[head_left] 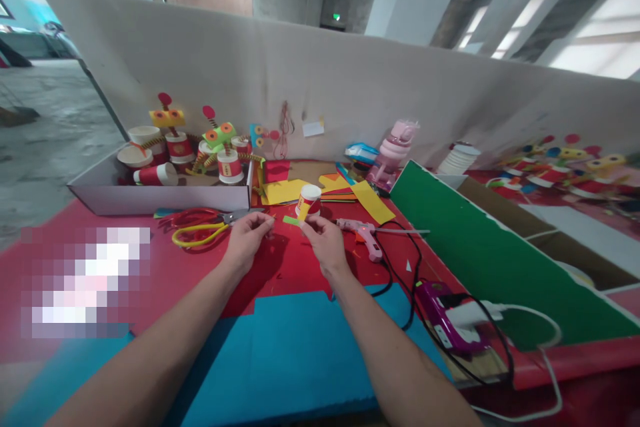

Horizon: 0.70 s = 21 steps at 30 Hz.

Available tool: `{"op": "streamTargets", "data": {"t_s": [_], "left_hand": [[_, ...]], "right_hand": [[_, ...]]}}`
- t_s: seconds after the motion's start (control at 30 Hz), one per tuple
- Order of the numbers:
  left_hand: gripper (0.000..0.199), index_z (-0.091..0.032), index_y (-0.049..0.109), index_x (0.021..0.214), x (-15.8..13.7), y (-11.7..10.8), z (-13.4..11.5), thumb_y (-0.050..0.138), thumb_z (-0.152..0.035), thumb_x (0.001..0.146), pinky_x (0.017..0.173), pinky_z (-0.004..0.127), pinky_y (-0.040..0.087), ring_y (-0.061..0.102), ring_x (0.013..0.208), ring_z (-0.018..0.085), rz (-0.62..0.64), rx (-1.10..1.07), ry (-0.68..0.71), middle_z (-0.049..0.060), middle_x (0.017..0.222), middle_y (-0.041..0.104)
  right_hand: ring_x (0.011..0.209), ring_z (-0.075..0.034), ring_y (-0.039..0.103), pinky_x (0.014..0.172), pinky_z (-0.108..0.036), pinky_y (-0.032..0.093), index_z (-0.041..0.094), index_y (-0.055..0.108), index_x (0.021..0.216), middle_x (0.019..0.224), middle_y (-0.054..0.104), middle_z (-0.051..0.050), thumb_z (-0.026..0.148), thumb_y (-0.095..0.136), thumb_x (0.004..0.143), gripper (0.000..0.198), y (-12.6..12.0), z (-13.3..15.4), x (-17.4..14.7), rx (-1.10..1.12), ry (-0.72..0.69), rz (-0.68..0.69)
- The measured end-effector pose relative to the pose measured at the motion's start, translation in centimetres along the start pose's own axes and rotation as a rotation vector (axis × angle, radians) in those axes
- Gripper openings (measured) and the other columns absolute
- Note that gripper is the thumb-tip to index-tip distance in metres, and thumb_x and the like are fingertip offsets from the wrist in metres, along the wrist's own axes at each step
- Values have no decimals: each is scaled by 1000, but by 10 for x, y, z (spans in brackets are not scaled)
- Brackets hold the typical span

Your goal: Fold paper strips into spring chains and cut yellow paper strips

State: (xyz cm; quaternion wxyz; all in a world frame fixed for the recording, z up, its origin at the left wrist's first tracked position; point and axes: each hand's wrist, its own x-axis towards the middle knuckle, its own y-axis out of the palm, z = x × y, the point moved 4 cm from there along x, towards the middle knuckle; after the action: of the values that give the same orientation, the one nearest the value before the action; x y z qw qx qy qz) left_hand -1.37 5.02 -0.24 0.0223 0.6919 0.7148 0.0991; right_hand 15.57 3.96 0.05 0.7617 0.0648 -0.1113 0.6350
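Observation:
My right hand (325, 243) pinches a small paper strip, with a green part (290, 220) pointing left and a yellow part (303, 211) standing up by the fingertips. To its left is my left hand (246, 238), its thumb and fingers pressed together near the strip's green end. Whether anything is between those fingers is too small to make out. Just behind the right fingertips stands a red and white paper cup (311, 193), upside down on the red tabletop (285, 263). A pink glue gun (367, 235) lies right of my right hand.
Scissors with yellow handles (200, 238) lie left of my left hand. An open box (165, 195) with several paper-cup figures stands back left. Yellow card sheets (287, 191) lie behind the cup. At right are a purple power strip (450, 320), cables and a green panel (475, 257).

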Motion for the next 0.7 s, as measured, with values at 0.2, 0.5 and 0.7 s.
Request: {"op": "streamTargets", "data": {"t_s": [0.2, 0.5, 0.7], "left_hand": [[28, -15, 64, 84, -6, 15, 4, 76, -33, 67, 62, 22, 44, 54, 63, 9, 194, -122, -83, 1, 76, 62], [25, -15, 62, 68, -8, 12, 0, 74, -37, 68, 59, 22, 40, 50, 57, 10, 94, 47, 5, -2, 63, 58], [24, -15, 65, 75, -9, 17, 1, 75, -35, 66, 59, 22, 40, 50, 56, 9, 145, -11, -25, -1, 61, 60]], "right_hand": [[73, -15, 63, 70, -27, 50, 16, 66, 85, 81, 70, -3, 34, 68, 70, 23, 16, -5, -6, 254, 83, 79], [73, -17, 64, 69, -28, 50, 17, 66, 81, 79, 70, -3, 37, 68, 73, 22, 19, -9, -9, 139, 34, 179], [72, -17, 64, 70, -28, 50, 17, 67, 79, 77, 71, -3, 36, 69, 70, 22, 17, -10, -6, 196, 64, 82]]}}
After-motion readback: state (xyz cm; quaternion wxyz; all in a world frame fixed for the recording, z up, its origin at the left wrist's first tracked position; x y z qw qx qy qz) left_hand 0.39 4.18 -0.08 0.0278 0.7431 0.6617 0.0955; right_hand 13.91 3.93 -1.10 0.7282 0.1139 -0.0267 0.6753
